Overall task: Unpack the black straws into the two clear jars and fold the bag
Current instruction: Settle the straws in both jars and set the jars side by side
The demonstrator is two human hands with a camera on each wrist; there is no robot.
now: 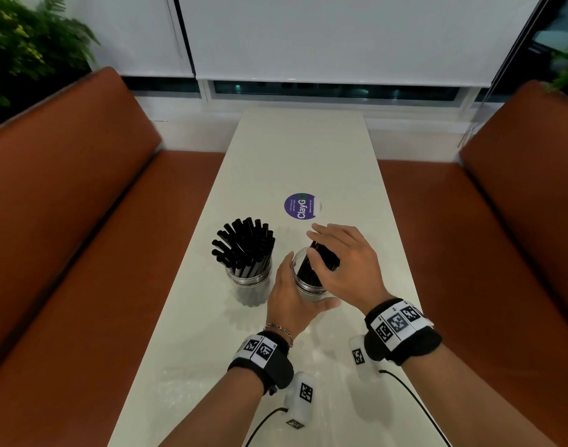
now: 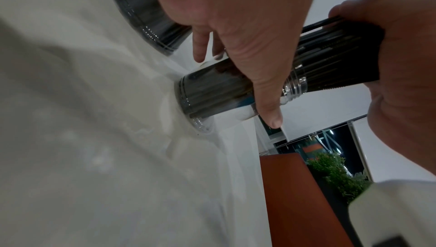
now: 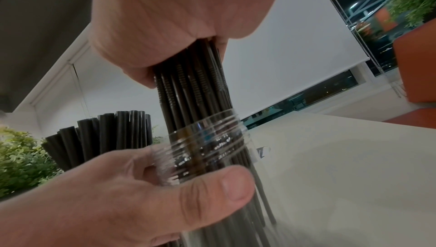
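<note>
Two clear jars stand mid-table. The left jar (image 1: pixel 248 287) (image 2: pixel 146 12) is packed with upright black straws (image 1: pixel 243 250) (image 3: pixel 106 135). My left hand (image 1: pixel 285 296) (image 2: pixel 257 49) (image 3: pixel 141 195) wraps the right jar (image 1: pixel 308 285) (image 2: pixel 212 92) (image 3: pixel 207 139), thumb on its near side. My right hand (image 1: pixel 344 262) (image 2: pixel 401 60) (image 3: pixel 177 18) grips a tight bundle of black straws (image 1: pixel 323 258) (image 2: pixel 342 55) (image 3: pixel 195 87) from above, their lower ends inside that jar. The clear plastic bag (image 1: pixel 179 388) lies crumpled and flat on the table under my wrists.
A round purple sticker (image 1: pixel 300 206) sits on the white table (image 1: pixel 302 150) just beyond the jars. Orange-brown benches run along the left (image 1: pixel 66 221) and right (image 1: pixel 518 221) sides. Window blinds and plants are behind.
</note>
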